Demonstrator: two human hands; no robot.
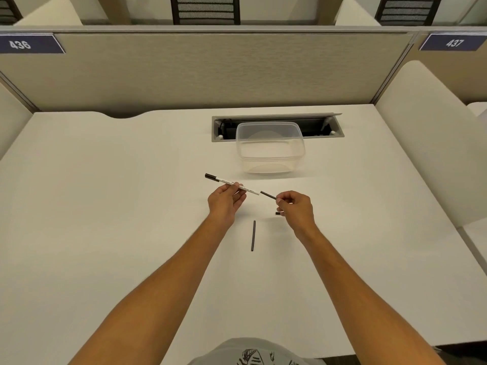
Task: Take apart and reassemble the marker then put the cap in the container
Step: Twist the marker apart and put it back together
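My left hand pinches the white marker barrel, which slants up to the left and has a black cap on its far end. My right hand holds a thin black rod by its right end, its free tip a small gap from the barrel's open end. A small black piece shows under my right fingers. Another thin black rod lies on the desk between my wrists. The clear plastic container stands open behind my hands.
The white desk has a recessed cable tray right behind the container. Beige partition walls close off the back and both sides. The front desk edge lies near my body.
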